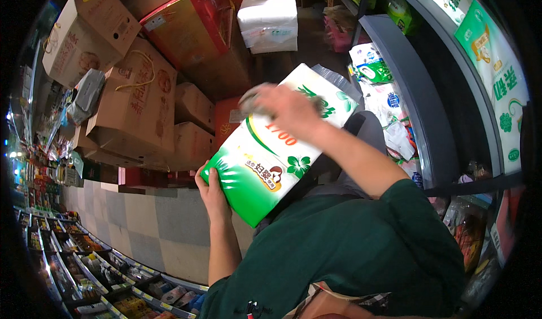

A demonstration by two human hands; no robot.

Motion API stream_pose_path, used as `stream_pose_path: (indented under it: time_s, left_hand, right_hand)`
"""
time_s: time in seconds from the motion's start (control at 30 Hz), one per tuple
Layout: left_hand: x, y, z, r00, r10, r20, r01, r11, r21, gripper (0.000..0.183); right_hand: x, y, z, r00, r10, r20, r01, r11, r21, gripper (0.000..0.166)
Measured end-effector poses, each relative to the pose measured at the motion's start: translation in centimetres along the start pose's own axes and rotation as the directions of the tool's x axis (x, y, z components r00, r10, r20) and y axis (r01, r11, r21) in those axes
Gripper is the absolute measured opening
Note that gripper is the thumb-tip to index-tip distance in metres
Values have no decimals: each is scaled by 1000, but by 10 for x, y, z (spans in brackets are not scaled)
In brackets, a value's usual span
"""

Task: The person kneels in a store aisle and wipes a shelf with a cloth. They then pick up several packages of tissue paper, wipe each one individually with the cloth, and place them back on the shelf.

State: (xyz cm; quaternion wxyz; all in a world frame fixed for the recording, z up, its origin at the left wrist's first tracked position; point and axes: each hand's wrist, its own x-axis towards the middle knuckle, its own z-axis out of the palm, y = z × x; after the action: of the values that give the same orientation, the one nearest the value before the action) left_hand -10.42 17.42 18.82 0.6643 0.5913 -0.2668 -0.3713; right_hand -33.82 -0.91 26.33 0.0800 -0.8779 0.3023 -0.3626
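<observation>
A large white and green plastic-wrapped pack of tissue paper lies tilted in front of my body, with printed writing and a flower on its face. My left hand grips its lower left corner, thumb on the face. Over the upper part of the pack is my right hand, blurred, with a greyish crumpled cloth under its fingers. The cloth reaches the pack's upper left edge. A clear flap of wrapping sticks out at the pack's far end.
Cardboard cartons are stacked at left, beside a red and gold box. A white wrapped bundle stands ahead. On my right, a dark metal shelf holds soft packs. Low display shelves line the checkered floor.
</observation>
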Motion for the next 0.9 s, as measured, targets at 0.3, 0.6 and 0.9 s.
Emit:
stream_pose_path:
  time_s: [0.3, 0.6, 0.9]
  left_hand:
    - [-7, 16, 31, 993, 120, 19, -118, 990, -79, 36]
    - [10, -18, 5, 996, 83, 20, -80, 992, -97, 40]
    - [-3, 8, 22, 994, 98, 44, -94, 993, -76, 34]
  right_hand:
    - [-33, 22, -5, 942, 327, -78, -318, 943, 100, 41]
    - [-63, -90, 11, 904, -398, 155, 346, 895, 281, 20]
    - [-87, 63, -55, 925, 338, -175, -371, 904, -212, 39]
